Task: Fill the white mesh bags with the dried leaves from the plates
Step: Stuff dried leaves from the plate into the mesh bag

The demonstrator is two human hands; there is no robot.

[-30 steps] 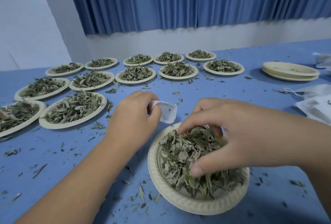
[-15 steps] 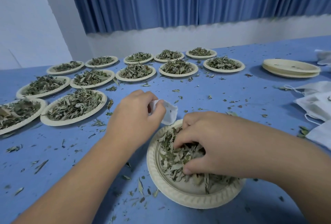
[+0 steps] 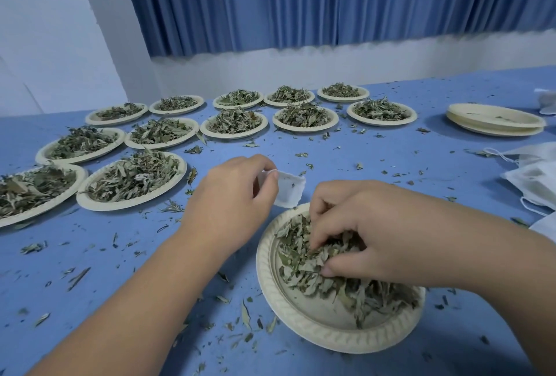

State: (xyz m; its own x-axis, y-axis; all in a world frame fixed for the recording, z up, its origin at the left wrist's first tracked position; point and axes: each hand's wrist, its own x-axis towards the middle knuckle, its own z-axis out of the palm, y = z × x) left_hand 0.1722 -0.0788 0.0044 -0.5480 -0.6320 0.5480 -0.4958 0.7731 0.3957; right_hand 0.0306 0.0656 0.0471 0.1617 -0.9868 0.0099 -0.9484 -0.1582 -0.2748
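Green-grey dried leaves now bunch inside our right hand, curled deeper into the near plate than a second ago, while our left hand still pinches the white mesh bag beside its rim, so loading seems next.

Small white mesh bag hanging just beyond the near plate's far rim.
The left hand is pinching its edge; grey-green dried leaves are lying heaped in the cream plate, with the right hand gripping a clump.
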